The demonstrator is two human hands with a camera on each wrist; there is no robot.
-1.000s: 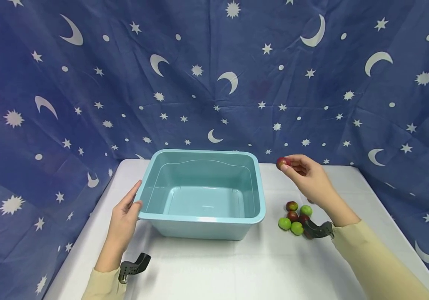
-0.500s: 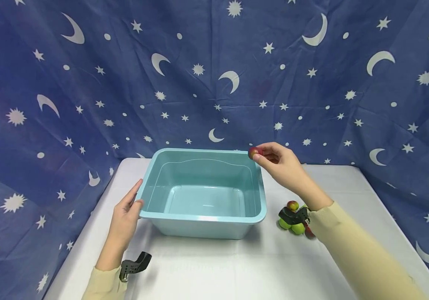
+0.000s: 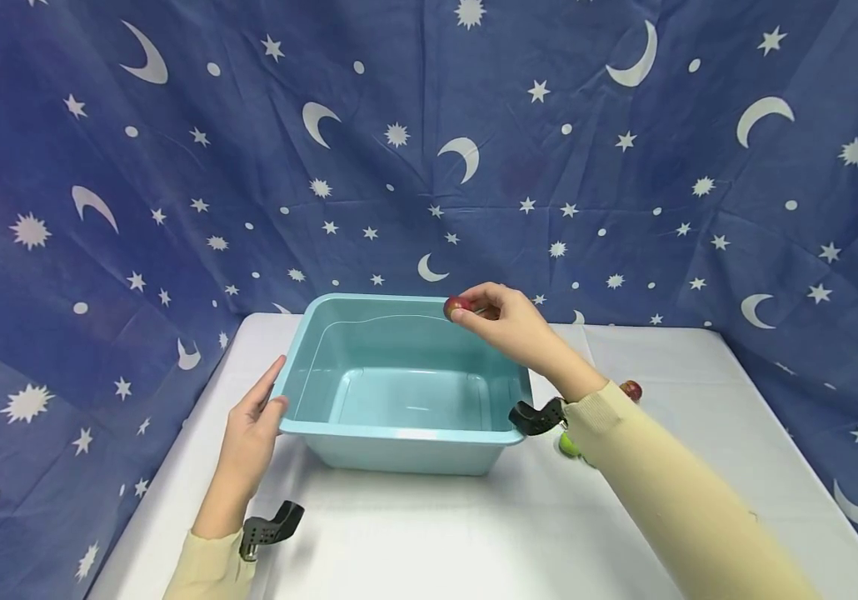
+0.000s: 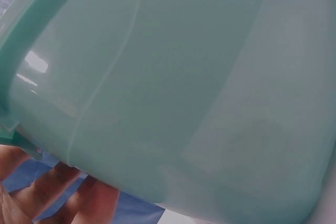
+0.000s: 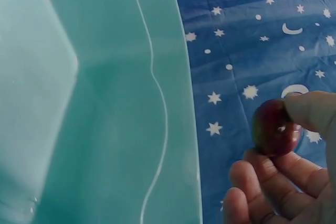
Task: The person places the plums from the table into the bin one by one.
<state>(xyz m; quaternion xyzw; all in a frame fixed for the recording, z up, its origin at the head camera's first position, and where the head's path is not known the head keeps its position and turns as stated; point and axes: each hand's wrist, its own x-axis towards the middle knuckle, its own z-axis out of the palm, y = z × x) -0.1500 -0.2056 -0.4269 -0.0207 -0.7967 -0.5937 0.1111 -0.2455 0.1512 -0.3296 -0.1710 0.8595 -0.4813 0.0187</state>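
Observation:
A light blue plastic basin (image 3: 406,454) stands on the table, its bottom bare inside. My left hand (image 3: 251,429) grips the basin's left rim, thumb at the edge and fingers along the outer wall; those fingers show beside the wall in the left wrist view. My right hand (image 3: 507,325) pinches a dark red plum (image 5: 275,128) with a greenish side between thumb and fingertips. In the head view, hand and plum are over the basin's back right part. The right wrist view sets the plum against the backdrop, past the rim.
Right of the basin lie more fruits, mostly hidden by my right sleeve: a green plum (image 3: 568,446) and a red plum (image 3: 631,390) show. A white cloth covers the table (image 3: 399,533). Behind it hangs a blue curtain (image 3: 369,167) with moons and stars.
My right hand has carried the plum leftward, from right of the basin to over its back right part. The right sleeve now covers most of the fruit pile. My left hand stays on the rim.

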